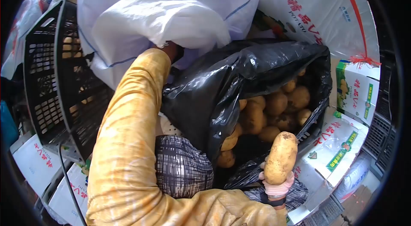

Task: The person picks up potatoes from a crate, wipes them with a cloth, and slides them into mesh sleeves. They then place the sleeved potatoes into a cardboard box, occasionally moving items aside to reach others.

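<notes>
In my right hand (277, 189), which wears a pinkish glove, a large oblong potato (281, 157) is held upright, hiding most of the fingers. It is at the near edge of an open black plastic bag (201, 93) with several potatoes (276, 104) inside. My left arm, in a yellow sleeve, reaches forward into the mouth of a white woven sack (128, 25). Only the wrist of my left hand (170, 50) shows under the sack's folded rim; its fingers are hidden.
Black plastic crates (45, 80) stand at the left, with potatoes behind the slats. White printed potato cartons (329, 144) are at the right, beneath a clear plastic bag (325, 16) tied with red string. A dark cable (68, 179) hangs at the lower left.
</notes>
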Available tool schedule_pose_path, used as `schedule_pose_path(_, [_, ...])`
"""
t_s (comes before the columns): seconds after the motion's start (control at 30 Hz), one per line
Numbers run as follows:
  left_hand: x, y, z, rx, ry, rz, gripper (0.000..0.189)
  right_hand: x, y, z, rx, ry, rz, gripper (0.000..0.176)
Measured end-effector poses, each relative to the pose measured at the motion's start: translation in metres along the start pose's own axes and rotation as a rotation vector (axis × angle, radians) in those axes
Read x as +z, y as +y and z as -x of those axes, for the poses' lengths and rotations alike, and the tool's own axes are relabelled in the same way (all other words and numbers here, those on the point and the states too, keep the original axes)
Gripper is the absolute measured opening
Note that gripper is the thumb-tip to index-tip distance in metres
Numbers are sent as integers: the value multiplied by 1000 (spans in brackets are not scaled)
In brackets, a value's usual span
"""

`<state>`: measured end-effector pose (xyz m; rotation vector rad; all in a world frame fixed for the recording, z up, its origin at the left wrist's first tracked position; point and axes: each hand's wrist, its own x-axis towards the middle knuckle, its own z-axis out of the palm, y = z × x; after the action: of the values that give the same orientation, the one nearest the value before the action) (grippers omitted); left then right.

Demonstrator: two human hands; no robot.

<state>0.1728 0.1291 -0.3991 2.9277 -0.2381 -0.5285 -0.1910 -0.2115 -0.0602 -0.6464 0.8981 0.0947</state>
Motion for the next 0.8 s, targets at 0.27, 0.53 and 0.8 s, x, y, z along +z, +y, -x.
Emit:
schedule_pose_path(0.27, [-19, -35, 14, -26, 83, 141, 39, 4, 4, 3, -89, 10, 52, 85])
schedule_pose_path(0.53, [-92, -64, 111, 66, 249, 387, 39, -8, 8, 14, -128, -117, 141, 81])
schedule_pose_path(0.8, [-154, -107, 197, -31, -113, 972, 25, -11, 5, 50, -166, -362, 22, 83])
